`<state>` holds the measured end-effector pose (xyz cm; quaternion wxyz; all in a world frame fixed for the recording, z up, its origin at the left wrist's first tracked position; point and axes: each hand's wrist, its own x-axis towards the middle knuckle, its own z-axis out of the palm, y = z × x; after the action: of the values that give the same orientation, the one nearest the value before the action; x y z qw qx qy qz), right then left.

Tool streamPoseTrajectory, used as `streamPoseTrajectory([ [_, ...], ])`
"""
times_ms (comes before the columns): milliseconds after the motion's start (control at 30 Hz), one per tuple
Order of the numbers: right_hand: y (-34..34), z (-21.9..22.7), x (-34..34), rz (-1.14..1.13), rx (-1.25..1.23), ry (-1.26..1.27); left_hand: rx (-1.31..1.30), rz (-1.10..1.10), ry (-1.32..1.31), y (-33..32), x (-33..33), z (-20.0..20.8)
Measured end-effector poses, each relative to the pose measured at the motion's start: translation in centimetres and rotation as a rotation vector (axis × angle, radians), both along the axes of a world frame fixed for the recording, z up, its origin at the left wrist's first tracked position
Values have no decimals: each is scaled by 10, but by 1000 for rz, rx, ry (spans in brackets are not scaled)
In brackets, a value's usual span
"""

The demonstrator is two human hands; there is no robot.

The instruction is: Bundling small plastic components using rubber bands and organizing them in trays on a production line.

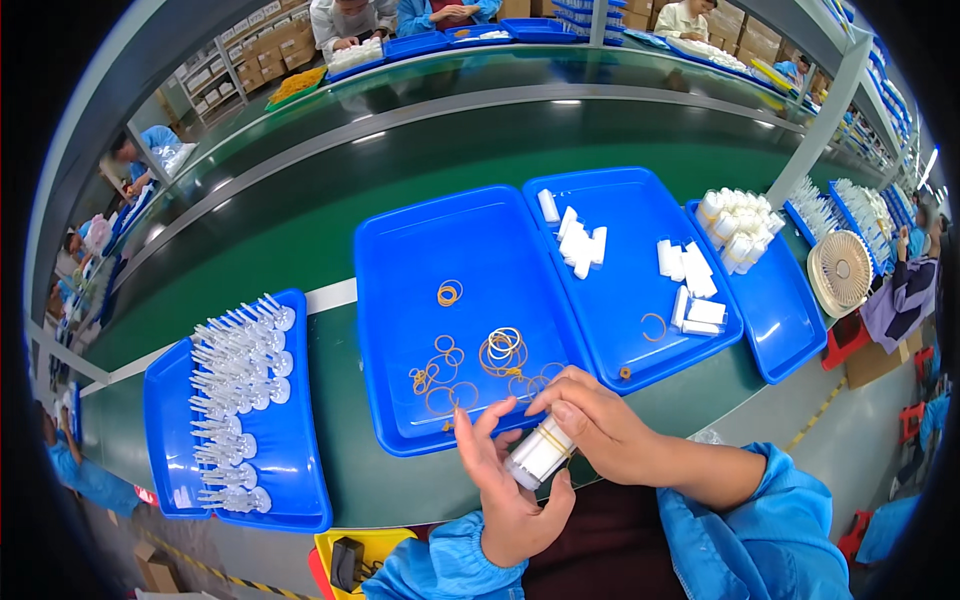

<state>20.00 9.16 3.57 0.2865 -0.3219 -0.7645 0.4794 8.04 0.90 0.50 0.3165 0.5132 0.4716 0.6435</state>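
Observation:
A bundle of white pieces (541,452), with yellowish rubber bands around it, is held tilted between my hands over the near table edge. My left hand (508,505) is closed around its lower end, fingers curled along its side. From the right, my right hand (612,432) grips its upper end with thumb and fingers, partly hiding that end. Just beyond lies a blue tray (430,255) with loose rubber bands (503,352) of several sizes. In the neighbouring blue tray (630,345) are loose white pieces (692,270) and a few bands.
Banded white bundles (740,228) stand in another blue tray (785,330) at the right. To the left, clear parts with thin stems (240,390) fill part of a blue tray (290,495). A yellow bin (375,545) sits below the table edge. Co-workers sit across the green conveyor (300,200).

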Motion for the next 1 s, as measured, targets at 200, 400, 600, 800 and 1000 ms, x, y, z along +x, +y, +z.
streamPoseTrajectory([
  [200,-3,-5,-4,61,-20,84,98,55,33,5,0,-14],
  [400,-13,-8,-2,27,126,91,249,133,215,1,3,-20],
  [600,-35,-10,0,-7,228,179,499,276,85,4,13,-30],
  [800,-23,-6,30,-10,202,218,333,347,36,8,10,-37],
  [1000,23,10,129,-514,640,97,-1,351,727,-37,-75,39],
])
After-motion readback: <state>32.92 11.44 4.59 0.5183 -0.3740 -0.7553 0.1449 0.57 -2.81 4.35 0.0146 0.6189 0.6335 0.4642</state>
